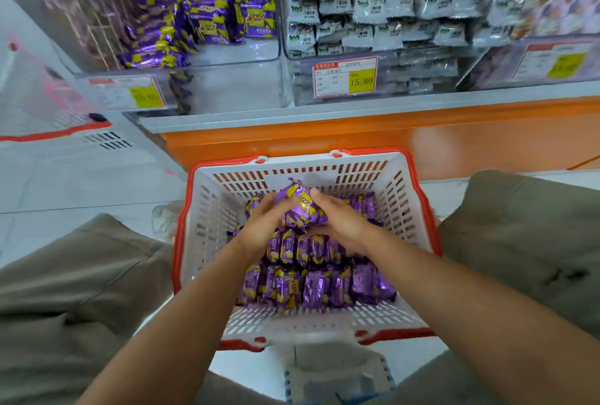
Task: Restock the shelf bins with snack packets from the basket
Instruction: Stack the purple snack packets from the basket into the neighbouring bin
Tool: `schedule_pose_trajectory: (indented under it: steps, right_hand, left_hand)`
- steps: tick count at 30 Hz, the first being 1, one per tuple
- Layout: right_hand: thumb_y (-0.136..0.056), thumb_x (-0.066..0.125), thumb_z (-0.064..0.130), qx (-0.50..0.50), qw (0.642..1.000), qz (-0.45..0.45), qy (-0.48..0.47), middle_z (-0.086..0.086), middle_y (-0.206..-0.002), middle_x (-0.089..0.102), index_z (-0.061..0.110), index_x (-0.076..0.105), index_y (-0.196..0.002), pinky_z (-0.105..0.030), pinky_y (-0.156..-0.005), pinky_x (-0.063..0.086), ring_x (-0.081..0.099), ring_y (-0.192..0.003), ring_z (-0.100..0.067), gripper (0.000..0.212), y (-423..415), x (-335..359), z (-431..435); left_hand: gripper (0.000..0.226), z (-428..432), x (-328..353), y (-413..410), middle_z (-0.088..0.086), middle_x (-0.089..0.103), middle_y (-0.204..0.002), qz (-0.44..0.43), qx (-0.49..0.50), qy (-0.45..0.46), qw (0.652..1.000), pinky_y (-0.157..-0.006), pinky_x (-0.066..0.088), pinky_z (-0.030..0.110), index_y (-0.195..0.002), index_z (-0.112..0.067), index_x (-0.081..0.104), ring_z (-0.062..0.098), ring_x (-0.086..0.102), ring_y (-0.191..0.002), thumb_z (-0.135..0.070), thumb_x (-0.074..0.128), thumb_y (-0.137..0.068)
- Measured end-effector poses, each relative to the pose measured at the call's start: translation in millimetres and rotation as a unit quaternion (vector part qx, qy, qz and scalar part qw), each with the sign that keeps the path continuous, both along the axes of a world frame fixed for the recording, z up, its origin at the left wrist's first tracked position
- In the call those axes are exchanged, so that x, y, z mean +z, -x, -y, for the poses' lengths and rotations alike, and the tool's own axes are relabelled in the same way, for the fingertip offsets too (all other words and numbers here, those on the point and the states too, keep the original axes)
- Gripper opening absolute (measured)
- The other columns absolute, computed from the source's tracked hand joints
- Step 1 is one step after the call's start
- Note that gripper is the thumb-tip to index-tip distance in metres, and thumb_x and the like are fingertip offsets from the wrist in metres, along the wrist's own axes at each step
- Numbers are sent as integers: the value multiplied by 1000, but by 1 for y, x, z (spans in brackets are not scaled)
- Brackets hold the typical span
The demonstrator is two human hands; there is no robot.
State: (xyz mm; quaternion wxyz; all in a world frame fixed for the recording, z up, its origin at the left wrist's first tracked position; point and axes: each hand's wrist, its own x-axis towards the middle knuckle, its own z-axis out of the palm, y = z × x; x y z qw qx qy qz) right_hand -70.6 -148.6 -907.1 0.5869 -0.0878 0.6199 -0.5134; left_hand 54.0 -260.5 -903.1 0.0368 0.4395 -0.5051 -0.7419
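Note:
A white basket with a red rim (211, 210) sits on the floor between my knees, holding several purple-and-yellow snack packets (311, 288) in rows. My left hand (263, 226) and my right hand (341, 226) curl round a small bunch of purple packets (300, 206) from both sides, lifted just above the rows at the basket's far end. Above, a clear shelf bin (233, 57) holds the same purple packets (207, 15) stacked at its back, with bare floor at its front.
A neighbouring clear bin (428, 77) to the right is packed with white-grey packets (373, 8) and carries a 15.80 price tag (345, 77). An orange shelf base (389, 138) runs below the bins. A white perforated shelf end (48, 96) stands at the left.

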Motion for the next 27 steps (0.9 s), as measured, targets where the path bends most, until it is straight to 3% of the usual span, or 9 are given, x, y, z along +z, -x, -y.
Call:
schedule_pose_trajectory:
  steps: [2, 3, 7, 11, 14, 16, 19, 24, 27]
  right_hand:
    - [-91, 53, 55, 14, 998, -63, 10, 5, -132, 59, 19, 60, -125, -42, -101, 49, 56, -118, -11, 50, -1, 8, -3]
    - [-91, 54, 53, 21, 996, -87, 17, 7, -129, 59, 22, 60, -123, -42, -103, 46, 55, -117, -9, 45, -1, 12, -6]
    - [-91, 60, 45, 36, 982, -181, 48, 1, -136, 52, 25, 53, -132, -35, -108, 38, 48, -129, -18, 46, -2, 25, -15]
    - [-94, 59, 36, 91, 954, -273, 82, 4, -143, 45, 24, 49, -136, -34, -111, 34, 42, -133, -16, 44, -3, 49, -22]
    - [-95, 59, 34, 91, 934, -326, 115, 1, -135, 53, 29, 52, -129, -43, -100, 46, 54, -120, -30, 35, -8, 71, -20]
    - [-91, 61, 45, 91, 921, -348, 147, 7, -137, 51, 36, 49, -130, -38, -104, 44, 51, -126, -16, 41, -13, 88, -17]
    - [-86, 61, 54, 121, 899, -379, 182, 14, -141, 47, 38, 43, -136, -36, -108, 39, 43, -132, -4, 55, -18, 112, -10]
    - [-84, 74, 11, 183, 856, -435, 213, -1, -135, 53, 21, 39, -141, -14, -99, 40, 55, -119, -9, 67, -17, 150, 5]
    - [-80, 75, 11, 187, 831, -468, 237, -7, -132, 53, 15, 43, -138, -35, -101, 47, 58, -115, -17, 67, -19, 166, 19]
  left_hand:
    - [13, 3, 8, -6, 2, 63, -95, -22, 8, 14, 1000, -78, 52, 26, -97, -20, 60, 9, 63, -79, -25, 68, -89]
    - [12, 3, 14, -8, 4, 63, -97, -26, -2, 37, 999, -80, 53, 28, -96, -25, 62, 11, 64, -81, -22, 69, -88]
    - [68, 2, 36, -25, 2, 63, -102, -47, -92, 72, 992, -91, 50, 34, -126, -21, 59, 15, 62, -98, -40, 81, -65]
    - [45, -1, 56, -35, 4, 68, -101, -62, -164, 139, 975, -87, 48, 27, -117, -10, 63, 19, 63, -94, -27, 78, -79]
    - [72, -1, 72, -37, 8, 69, -117, -82, -160, 160, 971, -101, 48, 43, -129, -15, 54, 26, 65, -110, -36, 86, -68]
    - [83, 0, 88, -40, 10, 68, -116, -98, -147, 204, 963, -100, 49, 46, -131, -13, 49, 25, 65, -108, -35, 88, -61]
    - [78, 9, 110, -47, 3, 69, -113, -100, -125, 315, 935, -99, 48, 44, -124, -17, 52, 21, 65, -107, -41, 87, -59]
    - [71, 26, 147, -61, -3, 70, -108, -112, -98, 404, 903, -91, 49, 31, -119, -20, 56, 15, 64, -101, -50, 82, -61]
    - [68, 32, 163, -64, 7, 71, -107, -139, -66, 394, 906, -92, 50, 44, -118, -15, 60, 28, 65, -102, -53, 81, -65]
